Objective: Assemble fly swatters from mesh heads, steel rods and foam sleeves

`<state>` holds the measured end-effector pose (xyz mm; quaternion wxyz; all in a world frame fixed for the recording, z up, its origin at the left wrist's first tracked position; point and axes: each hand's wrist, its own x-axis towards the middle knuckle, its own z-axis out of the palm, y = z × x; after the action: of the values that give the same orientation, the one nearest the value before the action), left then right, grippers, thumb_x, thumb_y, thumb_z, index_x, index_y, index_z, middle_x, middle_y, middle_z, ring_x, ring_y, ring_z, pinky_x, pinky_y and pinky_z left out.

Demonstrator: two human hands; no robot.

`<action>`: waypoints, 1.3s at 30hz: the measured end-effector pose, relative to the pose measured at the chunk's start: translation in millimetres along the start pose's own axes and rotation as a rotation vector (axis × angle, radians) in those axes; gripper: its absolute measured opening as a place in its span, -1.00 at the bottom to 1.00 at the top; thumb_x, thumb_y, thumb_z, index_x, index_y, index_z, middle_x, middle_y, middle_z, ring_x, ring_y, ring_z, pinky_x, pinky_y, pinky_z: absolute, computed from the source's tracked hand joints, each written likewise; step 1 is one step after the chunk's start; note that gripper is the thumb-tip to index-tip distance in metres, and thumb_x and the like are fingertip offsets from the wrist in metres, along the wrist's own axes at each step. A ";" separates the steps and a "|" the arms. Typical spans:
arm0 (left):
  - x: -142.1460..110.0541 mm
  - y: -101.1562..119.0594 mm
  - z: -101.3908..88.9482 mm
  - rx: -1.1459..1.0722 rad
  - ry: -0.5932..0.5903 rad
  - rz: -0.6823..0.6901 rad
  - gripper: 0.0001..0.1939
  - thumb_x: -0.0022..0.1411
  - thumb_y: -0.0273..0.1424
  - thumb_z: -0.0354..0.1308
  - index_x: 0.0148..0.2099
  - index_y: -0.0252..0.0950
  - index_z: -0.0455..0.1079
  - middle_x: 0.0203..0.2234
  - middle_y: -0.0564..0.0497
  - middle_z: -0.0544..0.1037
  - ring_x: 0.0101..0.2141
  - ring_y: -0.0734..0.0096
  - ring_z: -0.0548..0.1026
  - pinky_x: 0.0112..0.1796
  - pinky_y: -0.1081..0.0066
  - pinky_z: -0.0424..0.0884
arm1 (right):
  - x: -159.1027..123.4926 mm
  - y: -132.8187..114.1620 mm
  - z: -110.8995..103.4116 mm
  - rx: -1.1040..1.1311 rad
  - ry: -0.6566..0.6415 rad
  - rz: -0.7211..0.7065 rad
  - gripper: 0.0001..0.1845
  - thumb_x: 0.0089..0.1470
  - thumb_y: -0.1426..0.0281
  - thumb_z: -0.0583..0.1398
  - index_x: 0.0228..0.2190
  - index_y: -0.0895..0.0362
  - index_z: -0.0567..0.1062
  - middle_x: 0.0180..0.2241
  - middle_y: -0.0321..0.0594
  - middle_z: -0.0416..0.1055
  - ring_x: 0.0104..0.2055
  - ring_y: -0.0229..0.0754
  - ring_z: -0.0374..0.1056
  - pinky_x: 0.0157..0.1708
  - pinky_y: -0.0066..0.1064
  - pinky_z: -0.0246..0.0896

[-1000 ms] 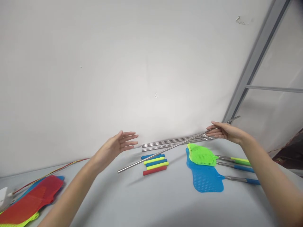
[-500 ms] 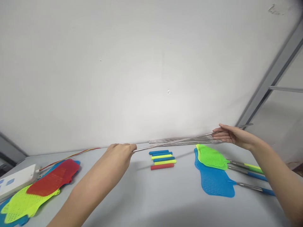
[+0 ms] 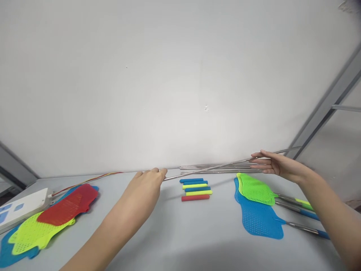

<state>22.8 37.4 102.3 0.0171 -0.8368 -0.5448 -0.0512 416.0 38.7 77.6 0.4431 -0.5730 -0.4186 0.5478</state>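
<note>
A thin metal rod [image 3: 172, 177] slants up to the right, spanning both my hands. My left hand [image 3: 146, 192] is closed over its lower left end. On the right, my right hand [image 3: 278, 165] pinches the rod between thumb and fingers, the other fingers spread. Beneath and behind it, several similar metal rods [image 3: 220, 172] lie along the wall. In front of those is a row of blue, yellow and red handle tubes [image 3: 196, 197]. Below my right hand lie a green fly swatter [image 3: 255, 189] and a blue fly swatter [image 3: 262, 222], both with metal shafts.
Loose swatter heads overlap at the left: a red one [image 3: 69, 205], a yellow one [image 3: 36, 233] and a blue one [image 3: 8, 252]. Beside them is a white power strip [image 3: 25, 207] with a cable [image 3: 96, 177]. A white wall backs the grey table; a metal frame [image 3: 316, 124] stands right.
My left hand, open and apart from the rod at first, has closed on its left end. That end has risen. The view has swung left, showing more of the power strip and swatter heads.
</note>
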 end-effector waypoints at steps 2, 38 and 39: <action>1.3 0.5 -0.9 -0.036 0.015 -0.005 -0.62 -0.06 -0.66 -0.17 -0.25 -0.19 0.29 -0.48 -0.04 0.42 -0.49 0.30 0.37 -0.46 0.40 0.13 | -1.3 -1.4 2.8 -0.003 -0.011 -0.006 -0.76 0.00 0.32 0.08 -0.26 0.09 0.40 -0.09 -0.11 0.32 -0.11 -0.03 0.29 -0.40 -0.46 0.38; 7.8 24.7 10.4 -0.299 -0.012 0.285 -0.77 0.18 -0.40 -0.16 -0.24 -0.13 0.32 -0.44 0.03 0.45 -0.41 0.29 0.39 -0.44 0.41 0.17 | -34.7 13.2 124.5 -0.308 -0.657 -0.414 -0.51 0.05 0.11 -0.10 -0.32 0.18 0.44 -0.33 -0.06 0.40 -0.27 -0.14 0.32 -0.27 -0.29 0.14; 6.8 24.8 12.7 -0.344 -0.020 0.304 -0.76 0.18 -0.40 -0.15 -0.26 -0.13 0.34 -0.43 0.02 0.45 -0.40 0.29 0.39 -0.42 0.42 0.18 | -37.0 13.1 128.3 -0.328 -0.644 -0.403 -0.49 0.08 0.13 -0.14 -0.36 0.19 0.45 -0.36 -0.07 0.41 -0.30 -0.16 0.31 -0.27 -0.30 0.15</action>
<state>49.1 34.7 91.0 -0.1238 -0.9003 -0.3959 -0.1317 285.9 5.9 73.5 0.2906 -0.3420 -0.7213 0.5275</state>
